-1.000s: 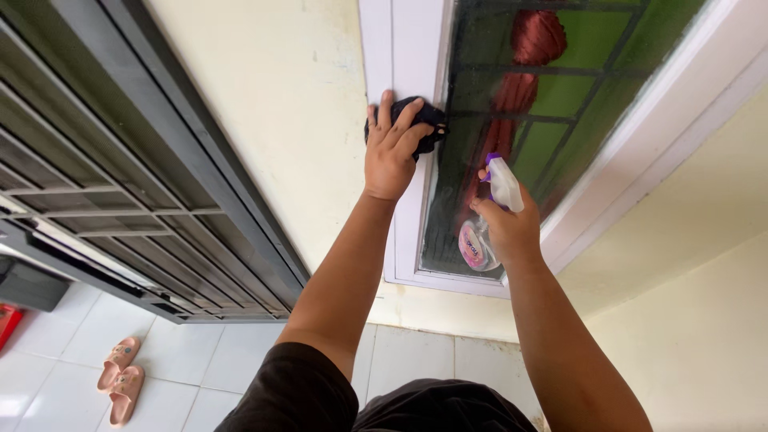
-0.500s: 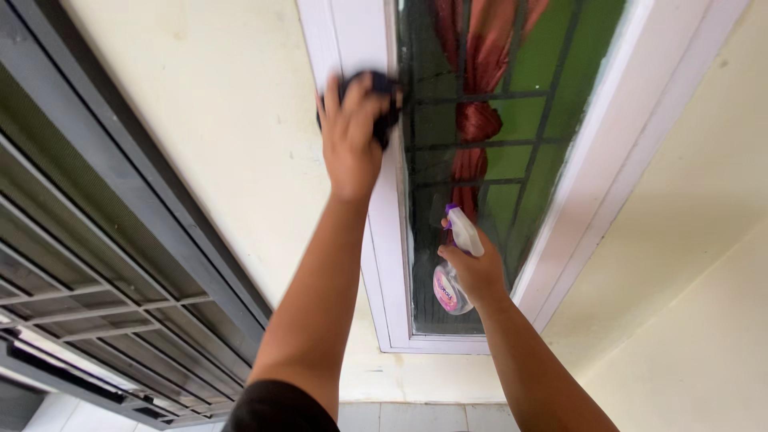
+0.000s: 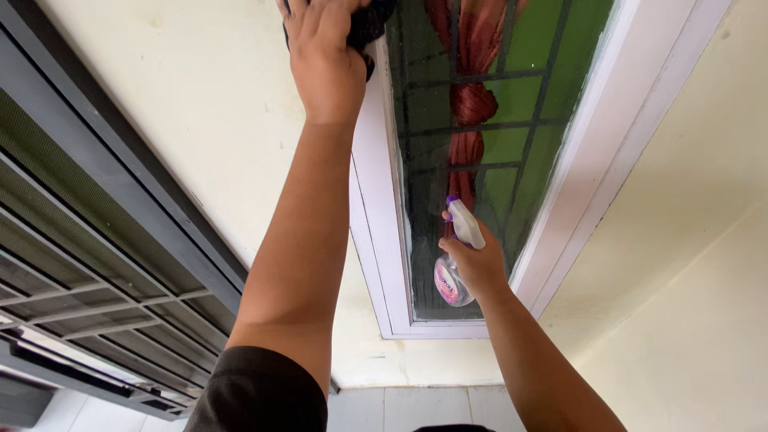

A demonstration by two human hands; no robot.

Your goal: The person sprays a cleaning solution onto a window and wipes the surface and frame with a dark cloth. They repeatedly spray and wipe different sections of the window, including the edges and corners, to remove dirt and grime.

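My left hand [image 3: 324,56] reaches high up and presses a black cloth [image 3: 370,22] against the white window frame [image 3: 370,200], at the left edge of the glass pane [image 3: 512,104]; the cloth is partly cut off by the top of the view. My right hand [image 3: 478,264] grips a clear spray bottle [image 3: 453,272] with a white and purple trigger head, held in front of the lower part of the pane. Behind the glass hang a tied red curtain [image 3: 468,104] and dark bars.
A dark grey metal grille door [image 3: 96,264] stands to the left of the cream wall [image 3: 208,120]. White floor tiles [image 3: 416,408] show at the bottom. A second cream wall [image 3: 688,304] meets the window wall on the right.
My left hand with the cloth has slid upward along the left window frame. The view has tilted up, so the floor and sandals are out of sight. The right hand has kept the bottle low.
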